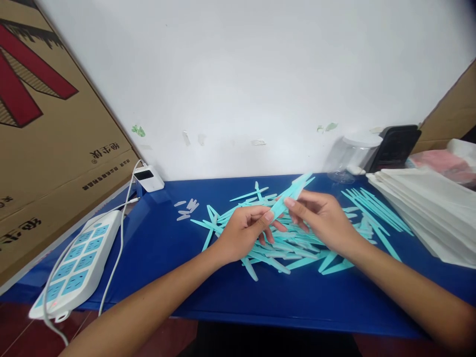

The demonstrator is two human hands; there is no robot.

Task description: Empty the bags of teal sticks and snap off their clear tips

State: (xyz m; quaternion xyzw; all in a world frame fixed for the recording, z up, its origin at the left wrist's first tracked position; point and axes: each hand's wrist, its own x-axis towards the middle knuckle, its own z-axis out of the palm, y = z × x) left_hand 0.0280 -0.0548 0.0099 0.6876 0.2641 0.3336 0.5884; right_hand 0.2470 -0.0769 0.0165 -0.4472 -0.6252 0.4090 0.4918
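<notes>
– Bearing surface?
– Blue table (148, 238); teal sticks (303, 248) heaped below left hand (241, 230) and right hand (325, 218).
– Left of grip?
– Clear pieces (192, 205), then white device (150, 185).
– Right of grip?
– More teal sticks, then white sheets (424, 213); jar (357, 156) behind.

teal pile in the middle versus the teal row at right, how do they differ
The teal pile is a jumble, its pieces crossing in many directions; the teal row has its pieces roughly side by side. The pile holds many more pieces and spreads wider than the row. Both are slim teal pieces on the blue table.
</notes>
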